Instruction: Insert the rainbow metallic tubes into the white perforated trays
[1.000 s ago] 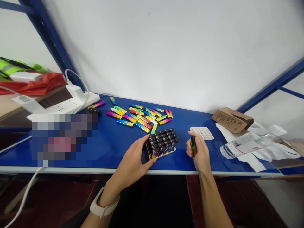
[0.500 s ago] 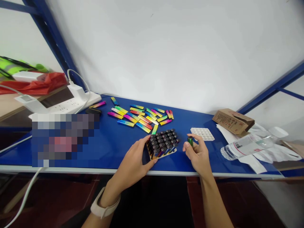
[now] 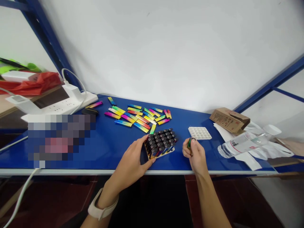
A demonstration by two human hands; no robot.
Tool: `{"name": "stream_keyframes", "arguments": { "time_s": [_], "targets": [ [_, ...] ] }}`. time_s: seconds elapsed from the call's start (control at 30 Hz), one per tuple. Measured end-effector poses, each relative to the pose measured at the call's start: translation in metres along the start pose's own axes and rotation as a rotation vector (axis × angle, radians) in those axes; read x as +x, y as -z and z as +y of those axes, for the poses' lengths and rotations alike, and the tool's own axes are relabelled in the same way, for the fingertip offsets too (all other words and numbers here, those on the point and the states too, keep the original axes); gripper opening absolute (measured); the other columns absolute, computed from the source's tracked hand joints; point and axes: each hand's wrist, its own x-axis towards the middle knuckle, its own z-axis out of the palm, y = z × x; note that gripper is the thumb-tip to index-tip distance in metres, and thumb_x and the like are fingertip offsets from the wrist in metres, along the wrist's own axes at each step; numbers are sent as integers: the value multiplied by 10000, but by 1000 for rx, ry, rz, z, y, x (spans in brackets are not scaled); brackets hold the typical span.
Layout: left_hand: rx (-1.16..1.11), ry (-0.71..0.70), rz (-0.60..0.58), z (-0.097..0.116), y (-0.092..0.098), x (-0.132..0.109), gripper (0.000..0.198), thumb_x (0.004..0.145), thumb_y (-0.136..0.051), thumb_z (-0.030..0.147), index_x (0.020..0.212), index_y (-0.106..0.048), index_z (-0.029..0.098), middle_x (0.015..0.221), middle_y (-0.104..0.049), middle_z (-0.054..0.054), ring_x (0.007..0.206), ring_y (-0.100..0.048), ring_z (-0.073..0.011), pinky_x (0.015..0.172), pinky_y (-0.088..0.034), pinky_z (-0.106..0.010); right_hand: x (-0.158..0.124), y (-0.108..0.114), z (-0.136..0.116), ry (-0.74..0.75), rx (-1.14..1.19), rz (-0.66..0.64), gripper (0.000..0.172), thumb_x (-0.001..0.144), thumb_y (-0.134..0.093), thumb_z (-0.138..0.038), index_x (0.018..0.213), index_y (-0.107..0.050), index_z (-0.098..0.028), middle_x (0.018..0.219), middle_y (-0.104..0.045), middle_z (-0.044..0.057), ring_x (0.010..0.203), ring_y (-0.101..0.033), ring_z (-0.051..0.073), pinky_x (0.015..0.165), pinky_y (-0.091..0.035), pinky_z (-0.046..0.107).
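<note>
Two trays (image 3: 200, 133) — one bottle (image 3: 244, 143).

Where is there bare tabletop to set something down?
Bare tabletop shows left of the left hand, and between the colourful pieces and the white tray. Crowded: among those pieces, and the right end around bottle and cardboard box.

A pale rack (image 3: 164, 154) sits near the front edge of the table (image 3: 106, 148), slightly skewed, its left side against the left fingers (image 3: 142, 141). Black-topped sticks (image 3: 162, 139) stand upright in it in close rows, each dark cap marked with a small light ring; shiny blue, yellow and reddish bodies show below the caps along the near side. A separate metallic green stick (image 3: 189, 144), dark at its upper end, is gripped roughly upright in the right fingers (image 3: 186, 150), just right of the rack and apart from it, its lower part hidden.
</note>
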Motion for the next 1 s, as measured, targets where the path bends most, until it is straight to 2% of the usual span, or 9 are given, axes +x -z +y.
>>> {"name": "stream_keyframes", "arguments": {
  "time_s": [0.07, 0.13, 0.4, 0.6, 0.77, 0.83, 0.9, 1.0],
  "targets": [
    [-2, 1, 3, 0, 0, 0, 749, 934, -690, 413, 1552, -283, 299, 1487, -522, -52, 1367, -517, -242, 1159, -434, -409, 1, -1, 1, -45, 60, 0, 537, 1033, -448, -605, 748, -529, -157, 588, -295, -38, 499, -252, 75, 495, -174, 252],
    [-3, 2, 5, -1, -1, 1, 750, 932, -692, 412, 1553, -285, 301, 1490, -522, -48, 1369, -516, -242, 1161, -433, -408, 1, -1, 1, -84, 101, 21, 573, 1023, -425, -617, 676, -472, -164, 572, -270, -36, 494, -225, 75, 492, -148, 256],
    [4, 8, -2, 0, -1, 0, 747, 936, -688, 421, 1552, -281, 308, 1491, -521, -40, 1364, -517, -234, 1154, -442, -404, 4, 0, 6, -154, 97, 116, 427, 955, -414, -444, 613, -411, -188, 537, -224, -41, 466, -180, 84, 462, -122, 243],
    [3, -3, 5, -1, -1, 1, 757, 931, -695, 419, 1552, -279, 300, 1493, -519, -46, 1366, -516, -237, 1163, -434, -410, 5, 1, 5, -153, 130, 81, 455, 945, -437, -508, 622, -421, -189, 541, -205, -50, 471, -165, 82, 457, -118, 237],
    [6, -1, 4, -1, -2, 2, 752, 934, -691, 417, 1552, -279, 303, 1493, -518, -44, 1368, -513, -234, 1163, -435, -405, 3, 3, 6, -154, 79, 82, 425, 961, -412, -461, 631, -395, -193, 540, -217, -47, 467, -180, 82, 456, -129, 237],
    [2, -1, 5, -1, -2, 2, 751, 936, -691, 412, 1553, -278, 300, 1491, -518, -47, 1367, -514, -233, 1162, -436, -403, 3, 2, 5, -144, 55, 71, 466, 995, -399, -524, 673, -417, -188, 551, -246, -48, 469, -194, 78, 458, -145, 233],
    [1, 0, 4, -1, -1, 2, 752, 934, -693, 413, 1552, -280, 297, 1486, -521, -52, 1361, -518, -236, 1157, -440, -406, 2, 0, 3, -132, -1, 41, 490, 1018, -397, -613, 810, -495, -180, 587, -321, -47, 470, -236, 75, 458, -180, 227],
    [6, 2, 3, -1, -1, 1, 754, 933, -692, 422, 1551, -276, 303, 1482, -524, -50, 1355, -522, -237, 1152, -445, -412, -1, 0, -4, -82, -183, -2, 378, 1024, -491, -591, 1046, -495, -213, 730, -478, -37, 481, -333, 70, 466, -276, 231]
  ]
}}
